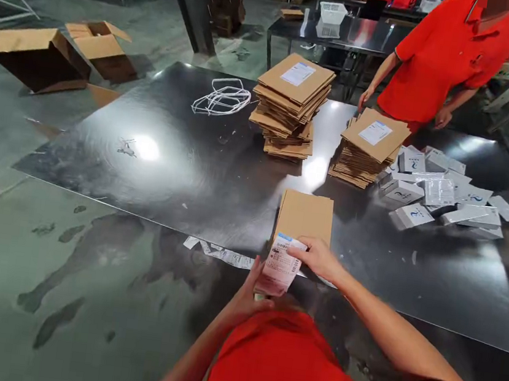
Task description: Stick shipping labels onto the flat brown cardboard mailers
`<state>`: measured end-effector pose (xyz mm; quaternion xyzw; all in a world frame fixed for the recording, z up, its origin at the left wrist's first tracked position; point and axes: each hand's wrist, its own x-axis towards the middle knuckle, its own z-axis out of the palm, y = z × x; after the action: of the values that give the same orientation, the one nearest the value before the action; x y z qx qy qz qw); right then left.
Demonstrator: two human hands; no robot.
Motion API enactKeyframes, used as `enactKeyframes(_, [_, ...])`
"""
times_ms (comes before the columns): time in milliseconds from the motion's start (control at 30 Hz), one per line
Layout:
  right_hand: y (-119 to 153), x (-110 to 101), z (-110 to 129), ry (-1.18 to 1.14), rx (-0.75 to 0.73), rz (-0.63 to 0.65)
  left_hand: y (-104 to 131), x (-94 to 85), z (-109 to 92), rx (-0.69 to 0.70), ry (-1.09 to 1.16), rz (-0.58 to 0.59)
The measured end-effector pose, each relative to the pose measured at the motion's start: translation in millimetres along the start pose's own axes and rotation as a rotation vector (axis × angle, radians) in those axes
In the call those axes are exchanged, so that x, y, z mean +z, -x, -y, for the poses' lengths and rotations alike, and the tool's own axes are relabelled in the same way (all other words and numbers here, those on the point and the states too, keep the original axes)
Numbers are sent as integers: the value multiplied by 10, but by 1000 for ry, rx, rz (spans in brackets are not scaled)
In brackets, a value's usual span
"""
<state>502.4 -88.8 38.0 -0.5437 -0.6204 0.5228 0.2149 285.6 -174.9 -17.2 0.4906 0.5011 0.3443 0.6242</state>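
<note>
A white printed label with a blue strip at its top lies between my hands at the table's front edge. My right hand pinches the label's upper right side between thumb and finger. On the lower left, my left hand holds the label's lower end, its thumb and fingers on either side. Just beyond, partly covered by the label and my right hand, is a small stack of brown cardboard mailers. A strip of printed labels hangs along the table edge to the left.
On the dark table stand a tall mailer stack, a shorter one, a pile of small white boxes and a white strap coil. A person in red stands across the table. Open cartons lie on the floor.
</note>
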Motion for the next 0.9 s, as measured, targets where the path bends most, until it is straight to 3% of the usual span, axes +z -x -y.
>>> enactKeyframes(167, [348, 201, -91, -35, -47, 29, -72, 168, -214, 38, 129, -233])
enactKeyframes(267, [489, 242, -114, -25, -64, 42, -189, 324, -267, -12, 231, -205])
enactKeyframes(400, [579, 103, -194, 76, -38, -17, -280, 484, -241, -86, 161, -139])
enactKeyframes(533, [565, -99, -321, 214, -62, -48, -376, 638, -191, -80, -42, -162])
enactKeyframes(700, [445, -200, -463, 75, -2, -49, -376, 851, -69, 129, -231, -441])
enactKeyframes(900, [268, -244, -505, -23, -14, 18, -318, 986, 15, 87, -253, -446])
